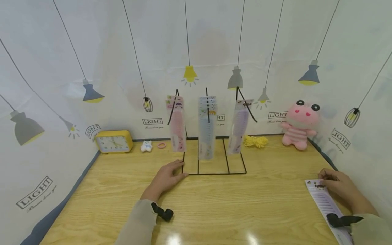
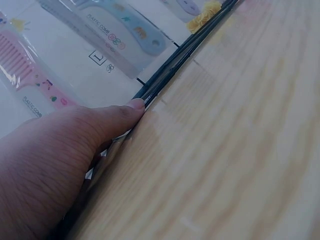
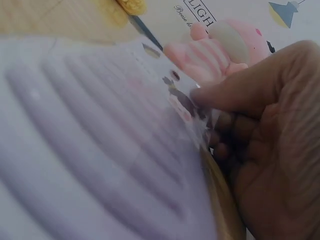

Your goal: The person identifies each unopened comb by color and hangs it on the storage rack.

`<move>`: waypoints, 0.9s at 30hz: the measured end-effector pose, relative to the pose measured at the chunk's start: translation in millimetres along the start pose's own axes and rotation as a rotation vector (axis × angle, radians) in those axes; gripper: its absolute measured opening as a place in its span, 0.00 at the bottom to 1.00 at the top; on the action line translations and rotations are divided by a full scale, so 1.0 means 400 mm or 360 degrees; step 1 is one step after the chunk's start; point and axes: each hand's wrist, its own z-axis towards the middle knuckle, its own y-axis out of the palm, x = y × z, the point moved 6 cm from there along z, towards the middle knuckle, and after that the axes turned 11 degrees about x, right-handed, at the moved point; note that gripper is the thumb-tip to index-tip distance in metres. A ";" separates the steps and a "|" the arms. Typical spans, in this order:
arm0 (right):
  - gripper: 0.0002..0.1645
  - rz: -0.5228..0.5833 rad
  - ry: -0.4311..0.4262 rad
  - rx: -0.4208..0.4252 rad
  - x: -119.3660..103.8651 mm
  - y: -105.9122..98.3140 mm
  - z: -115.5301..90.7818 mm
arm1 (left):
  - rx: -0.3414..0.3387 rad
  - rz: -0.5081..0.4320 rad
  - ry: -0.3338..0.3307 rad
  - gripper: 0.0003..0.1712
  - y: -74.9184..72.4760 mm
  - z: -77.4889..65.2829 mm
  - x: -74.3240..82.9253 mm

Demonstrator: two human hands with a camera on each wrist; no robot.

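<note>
My left hand (image 1: 165,177) rests at the near left corner of a black wire display rack (image 1: 214,174). Its thumb (image 2: 117,119) presses along the front rod in the left wrist view; the other fingers are hidden there. At the right, my right hand (image 1: 346,190) pinches the top end of a packaged purple comb (image 1: 326,204), whose teeth show large in the right wrist view. Three hooks on the rack carry more packaged combs: pink combs (image 1: 178,131) at left, blue combs (image 1: 207,136) in the middle, a purple one (image 1: 239,131) at right.
Along the back of the wooden table (image 1: 239,211) are a yellow clock (image 1: 114,141), a small white bear figure (image 1: 146,146), a pink ring (image 1: 161,145), a yellow yarn bundle (image 1: 255,141) and a pink plush toy (image 1: 298,126). A lamp-printed cloth (image 1: 211,34) hangs behind and beside it.
</note>
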 end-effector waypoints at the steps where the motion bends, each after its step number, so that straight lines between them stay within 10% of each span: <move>1: 0.03 0.0028 0.0001 -0.0010 0.002 0.001 -0.001 | -0.0005 0.0004 -0.0007 0.36 0.001 0.000 -0.001; 14: 0.17 0.0269 0.0114 0.0033 0.032 -0.006 0.002 | -0.0019 0.0001 -0.0040 0.36 0.001 0.001 -0.005; 27: 0.05 0.0636 0.0376 0.0104 0.038 -0.001 0.011 | -0.0017 0.0003 -0.0044 0.37 0.005 0.001 -0.006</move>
